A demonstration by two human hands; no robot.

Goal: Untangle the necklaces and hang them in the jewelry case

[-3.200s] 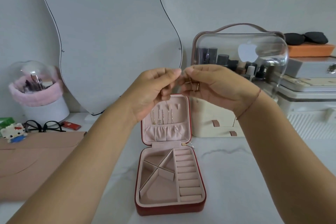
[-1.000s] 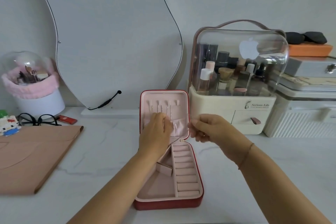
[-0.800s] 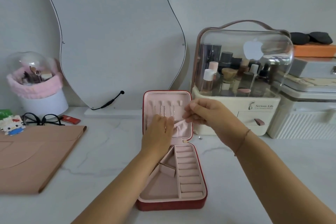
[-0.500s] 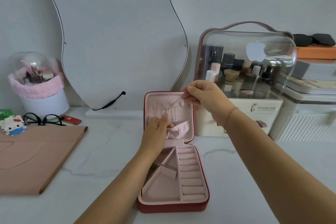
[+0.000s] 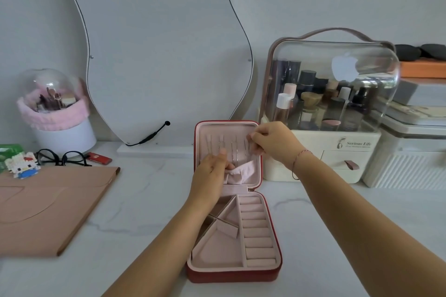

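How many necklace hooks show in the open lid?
4, in a row across the jewelry case lid: leftmost hook, second hook, third hook, fourth hook beside the right hand. That hand may hide another.

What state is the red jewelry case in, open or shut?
Open. On the jewelry case, the lid stands upright and the base compartments lie exposed.

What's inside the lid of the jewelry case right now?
Thin chains hang from a row of tabs in the lid above a gathered pink pocket, which the left hand grips. The right hand pinches one at the rightmost tab, hiding that corner; the pocket's contents are hidden too.
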